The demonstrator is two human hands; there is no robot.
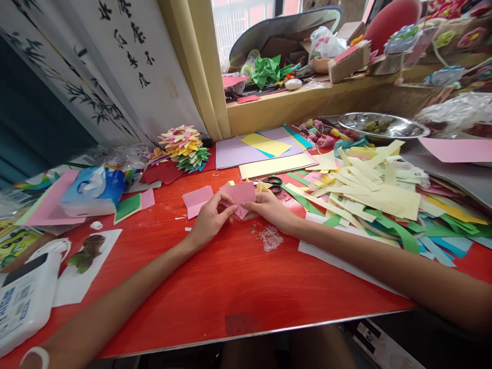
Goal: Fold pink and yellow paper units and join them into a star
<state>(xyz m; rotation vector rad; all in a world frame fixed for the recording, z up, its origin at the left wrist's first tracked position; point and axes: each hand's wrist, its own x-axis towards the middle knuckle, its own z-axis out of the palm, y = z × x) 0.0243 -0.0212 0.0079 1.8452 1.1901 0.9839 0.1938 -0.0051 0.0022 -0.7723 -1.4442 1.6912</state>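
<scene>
A small pink sheet of paper (239,193) is held up between both hands just above the red table. My left hand (212,214) pinches its lower left part between thumb and fingers. On the other side, my right hand (271,209) grips the right edge with the thumb on the near face. Another pink paper (197,201), creased, lies just left of the sheet. Black-handled scissors (273,184) rest behind my right hand, beside a bit of yellow paper partly hidden by the fingers. Small white scraps (270,239) lie below my right hand.
Paper strips (369,189) in several colours heap on the right. Larger sheets (265,148) lie at the back, near a folded-paper ornament (184,148). A blue tissue pack (94,189) and a white box (26,297) stand left. A metal dish (380,125) sits back right.
</scene>
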